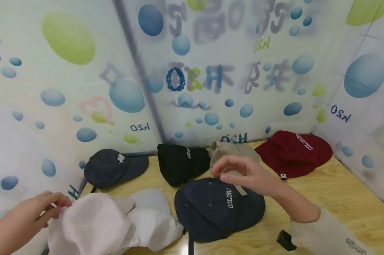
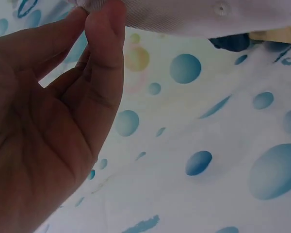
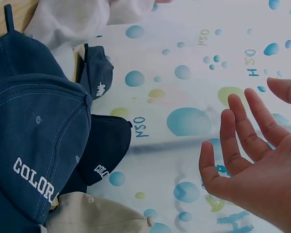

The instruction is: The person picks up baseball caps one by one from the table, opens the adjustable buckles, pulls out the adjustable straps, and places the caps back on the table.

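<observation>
My left hand (image 1: 35, 214) pinches the edge of a pale pinkish-white cap (image 1: 96, 223) at the front left. In the left wrist view, thumb and fingertips meet on the fabric of that cap (image 2: 184, 17). A white cap (image 1: 156, 226) lies beside it, partly under it. My right hand (image 1: 246, 173) hovers with loosely bent fingers over a navy cap (image 1: 207, 209) lettered in white. Nothing sits between its fingers in the right wrist view, where the same hand (image 3: 262, 170) is apart from the navy cap (image 3: 39, 126).
Along the back of the wooden table (image 1: 348, 198) lie a dark blue cap (image 1: 105, 170), a black cap (image 1: 176, 163), a beige cap (image 1: 223, 150) and a dark red cap (image 1: 290, 152). Behind them hangs a sheet (image 1: 195, 46) printed with blue and green dots.
</observation>
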Demonstrator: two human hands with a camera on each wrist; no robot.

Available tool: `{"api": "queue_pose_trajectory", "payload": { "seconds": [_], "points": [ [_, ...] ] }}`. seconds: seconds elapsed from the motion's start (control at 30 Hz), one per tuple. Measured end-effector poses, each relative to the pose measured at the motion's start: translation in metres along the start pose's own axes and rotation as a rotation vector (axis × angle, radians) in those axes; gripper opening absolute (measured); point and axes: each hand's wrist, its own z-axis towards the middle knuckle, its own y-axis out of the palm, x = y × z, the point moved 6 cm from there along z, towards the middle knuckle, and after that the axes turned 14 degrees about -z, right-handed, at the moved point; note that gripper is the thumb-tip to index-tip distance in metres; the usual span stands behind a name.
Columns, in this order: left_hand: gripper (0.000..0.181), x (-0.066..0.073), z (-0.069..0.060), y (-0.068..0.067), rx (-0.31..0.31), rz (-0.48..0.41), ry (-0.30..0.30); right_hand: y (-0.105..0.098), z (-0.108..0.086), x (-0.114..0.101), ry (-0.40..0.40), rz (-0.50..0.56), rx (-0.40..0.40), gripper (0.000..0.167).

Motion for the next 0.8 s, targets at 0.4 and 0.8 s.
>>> {"api": "queue_pose_trajectory", "payload": {
  "seconds": [0.4,0.8],
  "points": [
    [0.015,-0.019,-0.002,0.001,0.12,0.029,-0.061,0.0,0.0,0.0,0.003,0.006,0.003,0.019],
    [0.013,-0.055,0.017,0.036,0.045,0.053,-0.127,-0.006,-0.001,0.013,0.077,-0.026,-0.004,0.021]
  ]
}}
